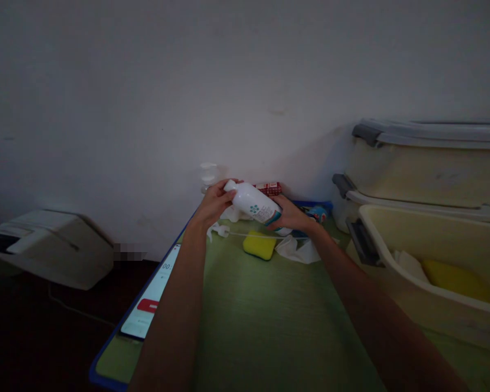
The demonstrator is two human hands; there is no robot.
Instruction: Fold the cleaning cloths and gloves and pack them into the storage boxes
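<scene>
I hold a white plastic bottle [255, 202] tilted above the far part of the table, its narrow neck toward the upper left. My left hand [220, 198] has its fingers closed around the neck. My right hand [289, 213] grips the bottle near its base, beside the printed label. Below the bottle lies a white nozzle head [218, 231] with a long thin tube reaching right. A yellow sponge [259, 245] with a dark underside rests in front of the tube, and a crumpled white cloth [300, 250] lies to its right.
Behind my hands stand a white pump top [208, 173] and a red patterned package [269, 188]; a blue item [319, 212] lies at right. A lit phone [147, 305] lies along the left edge of the green table [269, 326]. Cream bins [433, 169] stand at right.
</scene>
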